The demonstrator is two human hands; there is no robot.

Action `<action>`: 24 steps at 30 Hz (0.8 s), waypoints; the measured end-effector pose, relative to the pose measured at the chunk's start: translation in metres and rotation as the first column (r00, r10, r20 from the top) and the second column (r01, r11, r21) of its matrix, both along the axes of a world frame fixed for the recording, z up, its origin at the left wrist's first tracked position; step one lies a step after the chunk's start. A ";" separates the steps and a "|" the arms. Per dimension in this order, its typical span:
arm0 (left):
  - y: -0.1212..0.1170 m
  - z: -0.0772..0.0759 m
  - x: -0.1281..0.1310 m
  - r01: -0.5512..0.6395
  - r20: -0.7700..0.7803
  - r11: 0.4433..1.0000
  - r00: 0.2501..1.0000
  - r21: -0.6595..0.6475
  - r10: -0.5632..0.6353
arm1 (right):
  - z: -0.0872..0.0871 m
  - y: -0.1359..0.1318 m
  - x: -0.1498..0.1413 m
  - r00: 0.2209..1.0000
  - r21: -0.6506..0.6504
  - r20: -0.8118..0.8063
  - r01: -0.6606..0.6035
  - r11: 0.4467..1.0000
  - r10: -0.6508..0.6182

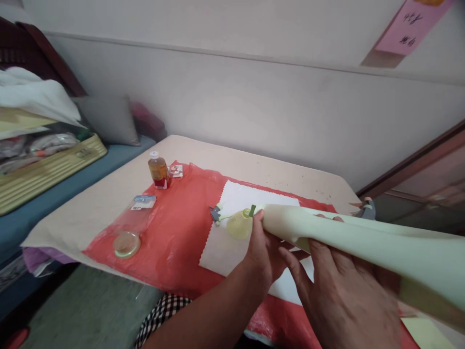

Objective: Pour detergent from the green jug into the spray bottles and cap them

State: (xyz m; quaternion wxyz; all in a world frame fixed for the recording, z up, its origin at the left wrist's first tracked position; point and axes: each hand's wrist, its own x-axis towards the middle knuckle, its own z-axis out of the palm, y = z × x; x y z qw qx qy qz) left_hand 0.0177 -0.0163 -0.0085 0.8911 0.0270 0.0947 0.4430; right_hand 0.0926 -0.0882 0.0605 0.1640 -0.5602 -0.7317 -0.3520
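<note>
A long roll of pale green sheet material stretches from the middle of the view to the right edge. Fingers of my left hand are closed around its near end. Further along, my right hand grips the roll from below, fingertips showing over its upper side. Just beyond my left thumb, a translucent pale yellow rounded thing lies on a white sheet with scalloped edges. A small green piece shows beside my thumb. Left of these rests a small dark grey object, its kind unclear.
Red plastic film covers part of the pale table. On the left stand a bottle of amber liquid and a round clear container. A grey tool sits past the roll. A pink note hangs on the wall.
</note>
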 end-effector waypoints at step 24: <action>0.001 -0.008 0.004 -0.011 -0.030 0.997 0.999 0.071 0.013 | 0.001 -0.002 0.001 1.000 0.006 -0.002 -0.003 1.000 0.003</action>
